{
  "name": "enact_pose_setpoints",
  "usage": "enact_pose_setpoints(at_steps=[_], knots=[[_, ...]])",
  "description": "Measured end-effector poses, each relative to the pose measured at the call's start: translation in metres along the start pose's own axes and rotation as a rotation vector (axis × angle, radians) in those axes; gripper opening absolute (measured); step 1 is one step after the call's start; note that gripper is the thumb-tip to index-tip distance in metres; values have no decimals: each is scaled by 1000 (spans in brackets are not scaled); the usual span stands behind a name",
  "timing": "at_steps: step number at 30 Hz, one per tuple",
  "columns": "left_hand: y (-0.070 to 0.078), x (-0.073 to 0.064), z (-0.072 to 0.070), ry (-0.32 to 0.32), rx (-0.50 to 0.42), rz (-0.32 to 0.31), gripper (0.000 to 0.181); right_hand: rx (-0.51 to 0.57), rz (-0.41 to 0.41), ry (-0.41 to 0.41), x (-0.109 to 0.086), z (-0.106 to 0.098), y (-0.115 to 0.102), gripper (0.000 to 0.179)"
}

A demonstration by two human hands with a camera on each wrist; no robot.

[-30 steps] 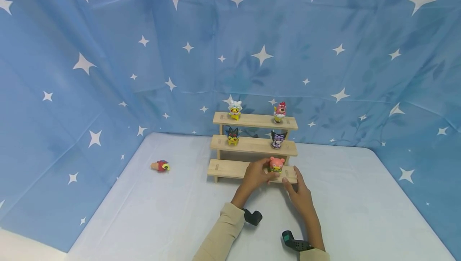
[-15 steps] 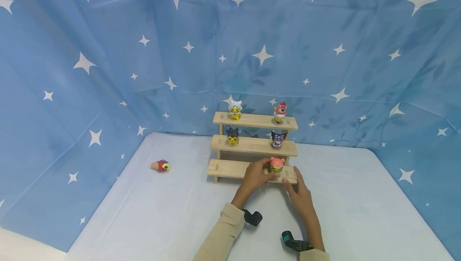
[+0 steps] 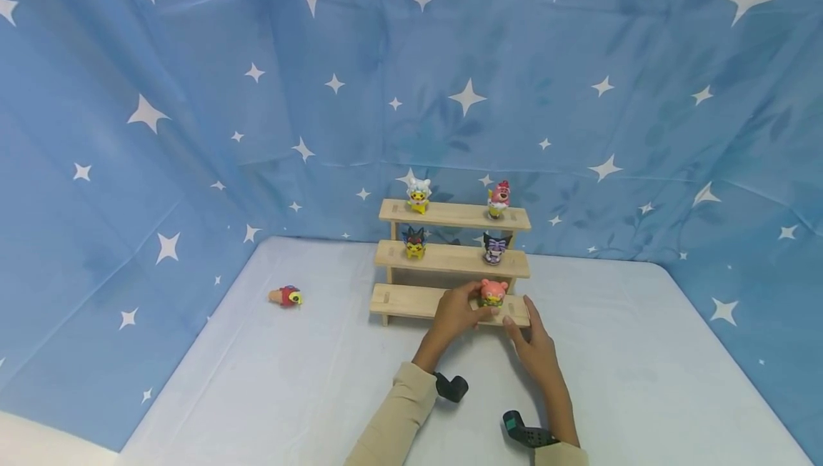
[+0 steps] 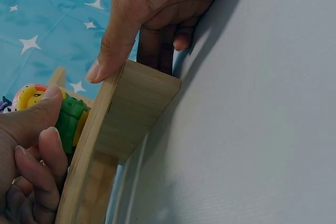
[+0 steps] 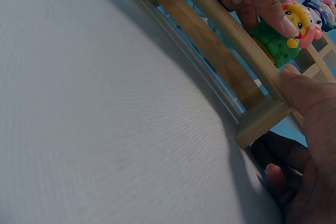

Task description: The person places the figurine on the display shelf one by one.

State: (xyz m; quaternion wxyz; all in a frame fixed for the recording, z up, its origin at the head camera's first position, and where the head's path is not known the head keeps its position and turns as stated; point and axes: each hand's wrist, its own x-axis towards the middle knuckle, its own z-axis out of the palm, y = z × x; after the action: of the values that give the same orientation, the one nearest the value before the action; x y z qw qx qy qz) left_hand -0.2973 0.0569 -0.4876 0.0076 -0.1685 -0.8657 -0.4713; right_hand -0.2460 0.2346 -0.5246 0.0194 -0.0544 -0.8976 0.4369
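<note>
On the bottom step of a three-tier wooden shelf stands a small figurine with a pink eared hood, yellow face and green body. My left hand pinches it between thumb and fingers from the left side. In the right wrist view the left thumb lies across the front of the figurine's head. My right hand grips the right end of that bottom step, its thumb on the top near the front edge and its fingers beyond the end. The left wrist view shows the right thumb on the board's corner.
Two figurines stand on the top step, one white-hooded and one pink-headed. The middle step bears a black-eared yellow figurine and a black-and-purple one. A red-and-yellow figurine lies on the white table at left. Behind hangs a starry blue cloth.
</note>
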Motion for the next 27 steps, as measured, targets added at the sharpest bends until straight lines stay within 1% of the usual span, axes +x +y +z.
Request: enact_pose_setpoints(at_steps=[6, 9, 17, 21, 24, 27], knots=[[2, 1, 0, 7, -14, 22, 55, -4, -5, 8, 1, -1, 0, 82], [3, 1, 1, 11, -34, 19, 54, -3, -4, 6, 1, -2, 0, 82], [3, 1, 2, 18, -48, -6, 54, 0, 2, 0, 1, -1, 0, 82], [5, 0, 1, 3, -74, -31, 58, 8, 3, 0, 0, -1, 0, 82], [5, -1, 0, -10, -75, -52, 60, 6, 9, -3, 0, -1, -1, 83], [5, -1, -1, -13, -61, -39, 61, 1, 15, -5, -1, -1, 0, 83]])
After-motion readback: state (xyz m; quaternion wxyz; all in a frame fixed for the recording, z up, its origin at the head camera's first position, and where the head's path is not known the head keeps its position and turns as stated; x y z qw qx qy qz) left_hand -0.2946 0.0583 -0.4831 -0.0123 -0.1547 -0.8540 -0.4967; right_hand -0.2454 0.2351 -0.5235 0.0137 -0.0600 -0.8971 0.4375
